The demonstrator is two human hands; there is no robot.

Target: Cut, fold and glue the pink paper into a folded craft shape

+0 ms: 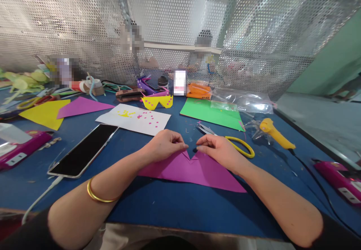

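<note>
A purple craft sheet (186, 173) with a V-shaped notch in its far edge lies on the blue table in front of me. My left hand (166, 144) pinches the sheet on the left side of the notch, and a gold bangle circles that forearm. On the notch's other side, my right hand (216, 148) has its thumb and fingers closed on the edge. Small creased flaps show at the notch between the fingertips. Just beyond my right hand lie yellow-handled scissors (239, 146), partly covered by it.
Yellow cut-out glasses (158, 102) stand behind a white sheet (126, 124) with small coloured pieces. A green sheet (211, 114) lies right of them. A yellow glue gun (276, 133) trails a black cord. At left are a charging phone (84, 150) and a magenta power strip (25, 148).
</note>
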